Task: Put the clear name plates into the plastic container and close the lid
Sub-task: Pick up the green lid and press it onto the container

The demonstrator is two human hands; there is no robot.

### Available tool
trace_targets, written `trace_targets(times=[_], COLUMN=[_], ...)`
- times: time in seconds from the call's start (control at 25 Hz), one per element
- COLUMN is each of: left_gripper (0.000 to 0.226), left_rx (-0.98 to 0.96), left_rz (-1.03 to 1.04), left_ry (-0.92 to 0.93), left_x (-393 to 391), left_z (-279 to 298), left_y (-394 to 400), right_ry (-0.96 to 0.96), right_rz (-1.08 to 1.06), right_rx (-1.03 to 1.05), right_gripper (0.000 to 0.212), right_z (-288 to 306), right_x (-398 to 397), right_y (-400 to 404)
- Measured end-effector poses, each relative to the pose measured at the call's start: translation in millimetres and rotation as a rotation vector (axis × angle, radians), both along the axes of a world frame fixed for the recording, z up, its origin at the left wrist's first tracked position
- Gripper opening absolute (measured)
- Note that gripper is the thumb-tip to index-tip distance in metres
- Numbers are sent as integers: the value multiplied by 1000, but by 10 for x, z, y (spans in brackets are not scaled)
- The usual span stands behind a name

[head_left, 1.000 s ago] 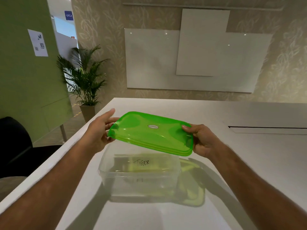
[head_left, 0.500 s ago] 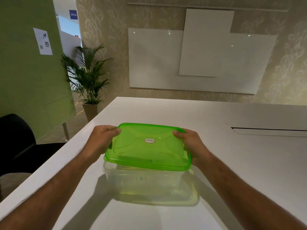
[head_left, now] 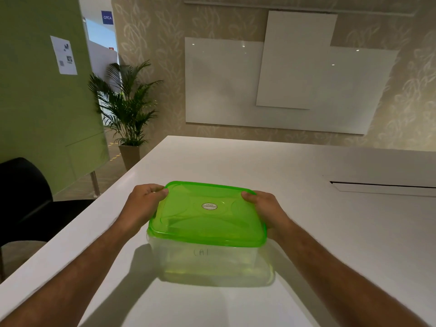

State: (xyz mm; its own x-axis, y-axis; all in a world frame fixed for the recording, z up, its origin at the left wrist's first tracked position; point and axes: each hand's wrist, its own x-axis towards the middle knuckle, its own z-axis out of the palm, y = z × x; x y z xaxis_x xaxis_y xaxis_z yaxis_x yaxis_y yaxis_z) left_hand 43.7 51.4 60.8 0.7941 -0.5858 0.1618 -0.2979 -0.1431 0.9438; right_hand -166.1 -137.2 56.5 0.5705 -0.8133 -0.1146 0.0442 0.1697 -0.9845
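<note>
A clear plastic container (head_left: 207, 263) stands on the white table (head_left: 330, 244) in front of me. A translucent green lid (head_left: 207, 215) with a small oval label lies flat on top of it. My left hand (head_left: 144, 204) grips the lid's far left corner, fingers curled over the edge. My right hand (head_left: 266, 206) grips the far right corner the same way. Through the container's front wall I make out faint handwriting on a clear name plate (head_left: 201, 252) inside; the rest of the contents are blurred by the plastic.
A long slot (head_left: 382, 185) is cut into the table to the right. A black chair (head_left: 26, 199) stands off the table's left edge, with a potted palm (head_left: 127, 109) behind it. Whiteboards hang on the far wall.
Both hands have lowered the green lid from a tilted position above the container down onto its rim, where it now lies flat. The hands have shifted to its far corners.
</note>
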Motion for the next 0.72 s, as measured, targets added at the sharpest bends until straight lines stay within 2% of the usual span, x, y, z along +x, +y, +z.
trace_targets(times=[0.56, 0.72], left_gripper=[22, 14], left_rx=[42, 78], left_rz=[-43, -51], left_ry=[73, 77], left_x=[129, 132], left_z=[-111, -127], left_y=[29, 26], right_ry=[23, 27], right_rz=[-35, -25], right_rx=[4, 16], right_gripper=[22, 23], right_z=[-79, -120], right_x=[82, 89], right_y=[-21, -21])
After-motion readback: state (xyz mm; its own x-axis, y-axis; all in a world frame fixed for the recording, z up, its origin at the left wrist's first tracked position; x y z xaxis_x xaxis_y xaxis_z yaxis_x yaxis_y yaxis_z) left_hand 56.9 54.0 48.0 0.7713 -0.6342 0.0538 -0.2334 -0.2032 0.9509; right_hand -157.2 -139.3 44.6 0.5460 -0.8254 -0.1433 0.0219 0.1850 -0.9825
